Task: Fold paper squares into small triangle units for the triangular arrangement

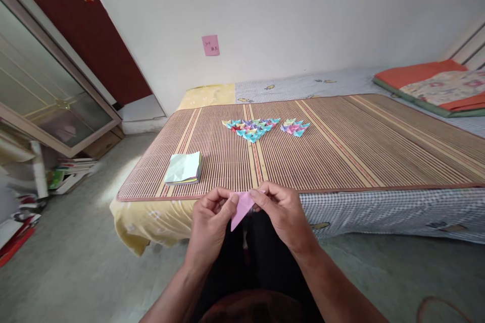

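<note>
A pink folded paper is pinched between both hands just in front of the bed's near edge. My left hand grips its left side with closed fingers. My right hand holds its right side, fingers curled over the top. On the striped bamboo mat lie two clusters of folded coloured paper triangles, a larger one and a smaller one. A stack of square paper sheets rests on the mat's near left.
The mat covers a bed with a yellow sheet and checked sheet. A folded orange quilt lies at the far right. A pink note sticks on the wall. Books lie beside a glass cabinet at left.
</note>
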Demonstrator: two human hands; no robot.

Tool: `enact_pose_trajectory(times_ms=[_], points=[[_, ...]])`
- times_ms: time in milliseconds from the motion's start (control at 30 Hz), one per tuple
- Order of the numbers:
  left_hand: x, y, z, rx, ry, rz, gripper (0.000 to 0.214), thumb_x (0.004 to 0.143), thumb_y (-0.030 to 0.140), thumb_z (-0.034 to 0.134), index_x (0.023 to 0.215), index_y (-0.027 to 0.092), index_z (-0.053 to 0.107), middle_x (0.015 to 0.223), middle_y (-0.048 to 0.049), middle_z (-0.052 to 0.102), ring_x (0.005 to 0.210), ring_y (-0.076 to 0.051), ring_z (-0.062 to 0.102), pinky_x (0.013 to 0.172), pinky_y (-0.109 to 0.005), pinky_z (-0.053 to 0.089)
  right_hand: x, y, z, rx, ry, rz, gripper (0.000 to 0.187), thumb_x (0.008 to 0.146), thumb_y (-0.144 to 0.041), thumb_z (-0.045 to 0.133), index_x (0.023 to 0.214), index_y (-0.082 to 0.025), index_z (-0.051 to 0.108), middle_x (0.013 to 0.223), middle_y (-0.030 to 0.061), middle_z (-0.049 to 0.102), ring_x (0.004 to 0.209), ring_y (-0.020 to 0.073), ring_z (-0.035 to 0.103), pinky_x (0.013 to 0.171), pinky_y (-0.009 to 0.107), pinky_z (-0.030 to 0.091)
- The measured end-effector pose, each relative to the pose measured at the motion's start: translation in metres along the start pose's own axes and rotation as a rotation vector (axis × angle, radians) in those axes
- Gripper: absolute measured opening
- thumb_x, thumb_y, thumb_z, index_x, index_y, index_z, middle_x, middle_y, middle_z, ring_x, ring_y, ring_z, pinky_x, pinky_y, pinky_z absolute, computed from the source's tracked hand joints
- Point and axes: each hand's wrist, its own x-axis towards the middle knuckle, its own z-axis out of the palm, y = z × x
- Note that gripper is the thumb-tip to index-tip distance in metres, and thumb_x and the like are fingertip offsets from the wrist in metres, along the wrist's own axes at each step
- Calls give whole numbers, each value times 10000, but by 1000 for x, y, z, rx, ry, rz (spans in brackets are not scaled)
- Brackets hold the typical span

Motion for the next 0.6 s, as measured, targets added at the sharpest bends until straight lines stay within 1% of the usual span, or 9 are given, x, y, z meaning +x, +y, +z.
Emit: enact_pose_trajectory(times_ms=[133, 233, 267, 367, 433, 533, 600], points=[[0, 2, -3, 35, -16, 22, 216, 837, 356, 827, 789, 171, 726, 619, 36, 573, 574, -86, 463, 550, -193, 377, 1, -2, -2, -49, -24, -67, 421, 1008, -449, 610, 665, -208, 644, 641, 0, 607, 631, 163, 591, 630, 298, 502], [3, 3, -4, -25, -14, -23, 252, 799, 365, 855, 754, 165, 707, 611, 38, 569, 559, -77, 445, 541, -184, 357, 3, -3, -8, -30, -48, -86, 460, 1066, -431, 497, 694, -208, 650, 702, 14, 634, 685, 167, 608, 705, 312, 518], [4, 4, -5, -46, -9, -49, 271, 779, 369, 868, 739, 161, 698, 601, 42, 561, 548, -71, 430, 533, -180, 343, 4, -4, -10, -25, -59, -92, 445, 1069, -416, 488, 711, -208, 651, 722, 16, 641, 710, 169, 616, 723, 313, 518], [6, 5, -4, -90, -6, -119, 320, 724, 375, 900, 696, 152, 672, 584, 47, 544, 531, -63, 402, 525, -175, 318, 5, -5, -16, -55, -94, -114, 284, 1016, -344, 586, 782, -209, 671, 747, 4, 646, 733, 166, 625, 706, 298, 508], [6, 5, -3, -108, -10, -138, 329, 709, 375, 907, 689, 151, 667, 582, 48, 541, 534, -64, 404, 533, -175, 321, 5, -4, -16, -89, -91, -120, 228, 985, -304, 630, 781, -209, 670, 723, -8, 634, 701, 157, 617, 673, 287, 502], [5, 4, -3, -115, -24, -139, 325, 708, 371, 909, 702, 149, 671, 578, 50, 534, 535, -65, 399, 535, -176, 317, 6, -1, -15, -112, -42, -110, 320, 1006, -325, 606, 711, -207, 637, 662, -12, 616, 646, 150, 610, 638, 281, 508], [5, 3, -4, -102, -23, -119, 317, 720, 367, 902, 704, 148, 674, 576, 52, 529, 532, -63, 388, 528, -176, 308, 6, 1, -15, -94, -9, -97, 352, 1019, -362, 595, 708, -205, 646, 645, -8, 622, 622, 149, 612, 621, 280, 516]])
